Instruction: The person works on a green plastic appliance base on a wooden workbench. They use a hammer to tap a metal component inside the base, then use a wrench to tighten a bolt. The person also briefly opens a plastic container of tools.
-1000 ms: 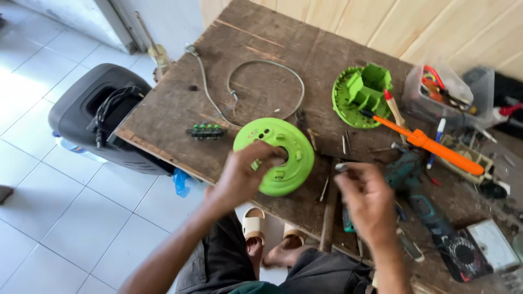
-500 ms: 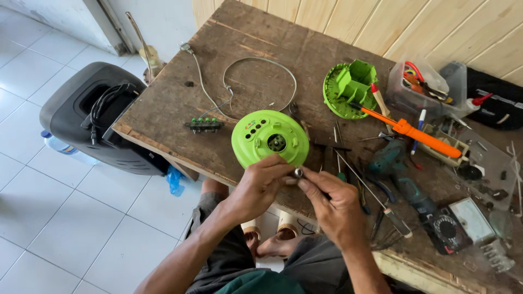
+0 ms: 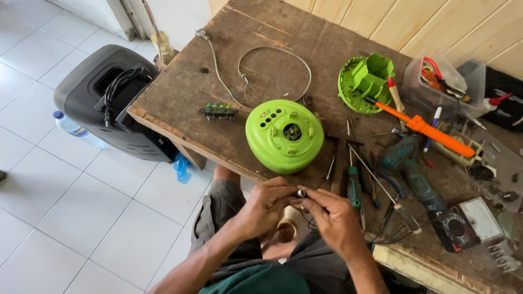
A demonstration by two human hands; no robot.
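My left hand (image 3: pixel 267 207) and my right hand (image 3: pixel 333 218) meet just off the near edge of the wooden workbench (image 3: pixel 272 49). Between their fingertips they pinch a small dark metal part (image 3: pixel 300 193). Thin black wires trail from under my right hand. A round bright green plastic housing (image 3: pixel 284 135) lies flat on the bench just beyond my hands, with a hole in its centre. Farther back right sits a second green piece, a disc with ribbed blocks (image 3: pixel 364 81).
A grey wire loop (image 3: pixel 272 51) and a small green terminal strip (image 3: pixel 218 111) lie left of the housing. Screwdrivers (image 3: pixel 354 185), an orange tool (image 3: pixel 430 130), a teal drill (image 3: pixel 406 163), a multimeter (image 3: pixel 455 228) and a clear parts box (image 3: pixel 436 81) crowd the right. A black speaker (image 3: pixel 109 103) stands on the tiled floor.
My left hand let go of the green housing and came down to join my right hand at the bench edge, where both pinch the small part. The view shifted and the housing lies free.
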